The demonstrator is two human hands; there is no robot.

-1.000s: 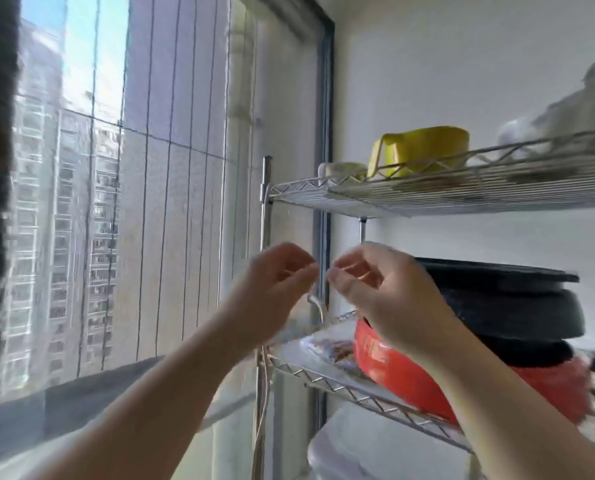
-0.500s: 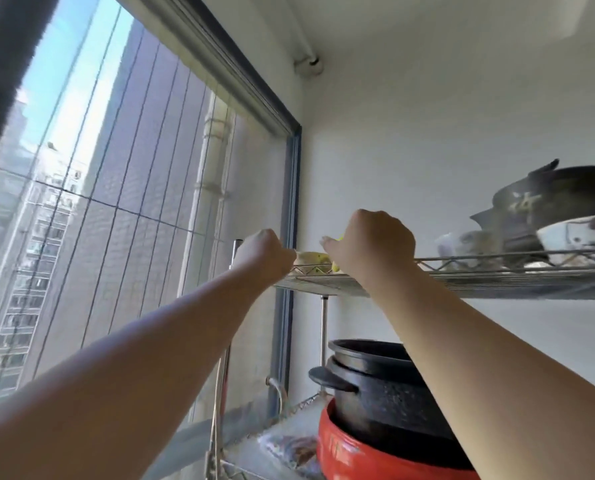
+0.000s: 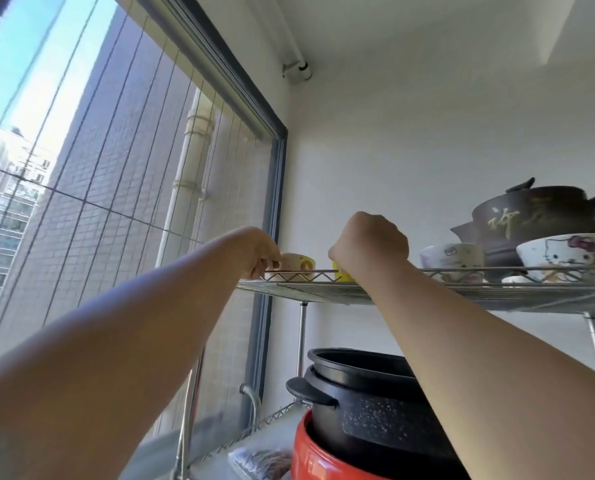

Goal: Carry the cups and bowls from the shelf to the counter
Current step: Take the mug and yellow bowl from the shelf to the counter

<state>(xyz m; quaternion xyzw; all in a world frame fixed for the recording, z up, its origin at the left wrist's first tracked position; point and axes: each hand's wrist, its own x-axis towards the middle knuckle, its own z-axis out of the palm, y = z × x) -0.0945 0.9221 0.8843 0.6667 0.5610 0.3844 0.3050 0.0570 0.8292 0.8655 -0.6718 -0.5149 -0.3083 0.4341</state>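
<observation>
pinching at the left side of a cream cup with the left hand, fingertips curled onto its wall just above the shelf rail; fisted around a yellow cup with the right hand, knuckles up, only a sliver of yellow showing beneath, so cannot tell how firmly gripped. both forearms raised and stretched up toward the top tier, wrists bent slightly down.

standing on the upper tier of a chrome wire shelf, thin parallel rods with a zigzag rail along the edge. further right on the same tier: dark brown clay teapot, matte, with pale brushed characters on its belly; white cartoon-cat bowl, glossy, just in front of the teapot; white printed cup, rounded, left of the bowl. contents of all these hidden from below.

on the tier beneath: black speckled pot with a stubby side handle, nested in a glossy red pot; inside of the black one out of sight. beside them, a clear packet, blurred.
</observation>
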